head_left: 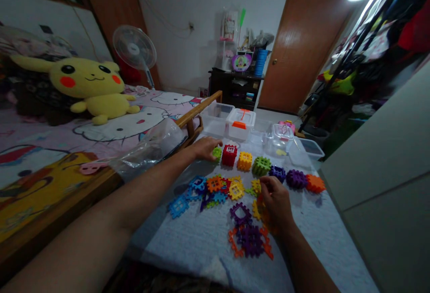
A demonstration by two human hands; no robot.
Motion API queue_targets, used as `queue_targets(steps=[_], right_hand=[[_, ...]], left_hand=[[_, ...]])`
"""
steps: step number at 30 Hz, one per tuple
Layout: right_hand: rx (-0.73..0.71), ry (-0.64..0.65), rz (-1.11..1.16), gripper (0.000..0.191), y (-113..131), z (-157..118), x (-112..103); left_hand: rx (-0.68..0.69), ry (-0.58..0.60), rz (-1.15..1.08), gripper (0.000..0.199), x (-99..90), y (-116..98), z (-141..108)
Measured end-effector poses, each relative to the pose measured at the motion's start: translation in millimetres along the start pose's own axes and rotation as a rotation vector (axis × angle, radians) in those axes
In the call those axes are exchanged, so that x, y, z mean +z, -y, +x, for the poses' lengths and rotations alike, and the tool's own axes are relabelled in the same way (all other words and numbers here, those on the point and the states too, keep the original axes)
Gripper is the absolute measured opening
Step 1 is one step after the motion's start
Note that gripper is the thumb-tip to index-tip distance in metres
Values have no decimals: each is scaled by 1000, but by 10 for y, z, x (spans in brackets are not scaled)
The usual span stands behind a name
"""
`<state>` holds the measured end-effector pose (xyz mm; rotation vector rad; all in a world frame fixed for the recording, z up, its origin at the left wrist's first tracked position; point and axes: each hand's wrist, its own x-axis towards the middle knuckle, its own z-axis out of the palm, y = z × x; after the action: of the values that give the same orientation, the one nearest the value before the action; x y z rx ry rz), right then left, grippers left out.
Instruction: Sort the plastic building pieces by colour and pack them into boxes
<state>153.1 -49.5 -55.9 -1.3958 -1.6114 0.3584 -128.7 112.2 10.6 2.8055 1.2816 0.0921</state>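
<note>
Left hand (205, 149): curled narrowly about green block (217, 153), left of red block (229, 155); could not tell how firmly | Right hand (276, 199): pinched narrowly at yellow piece (256, 186) just leftward, lay nearer than other hand; could not confirm grip or long axis | Surface: cloth-covered table (188, 243), bore clear box (240, 125) at far end | Room: adjoined bed (50, 140)

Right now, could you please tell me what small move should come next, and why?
I would probably pinch the small yellow piece with the right hand and lift it slightly: that hand's fingertips are right at it, while the left hand is farther off, at the green block beside the red block.
</note>
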Motion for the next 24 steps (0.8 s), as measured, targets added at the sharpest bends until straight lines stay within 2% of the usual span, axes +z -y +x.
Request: queue_targets(steps=[9,14,18,21,24], right_hand=[[-18,1,-17,15,-1,1,-6],[-11,-5,-6,16,-1,2,-1],[-12,1,-8,16,5,6,-3],[-22,12,-22,16,16,7,-8],[-55,57,-41,15,26,-1,-8]], left_hand=[[-33,115,9,64,50,65,79],[-67,179,31,83,17,13,96],[-99,215,75,82,20,-23,118],[-107,210,76,80,8,-33,120],[-71,123,61,78,-72,-81,46]])
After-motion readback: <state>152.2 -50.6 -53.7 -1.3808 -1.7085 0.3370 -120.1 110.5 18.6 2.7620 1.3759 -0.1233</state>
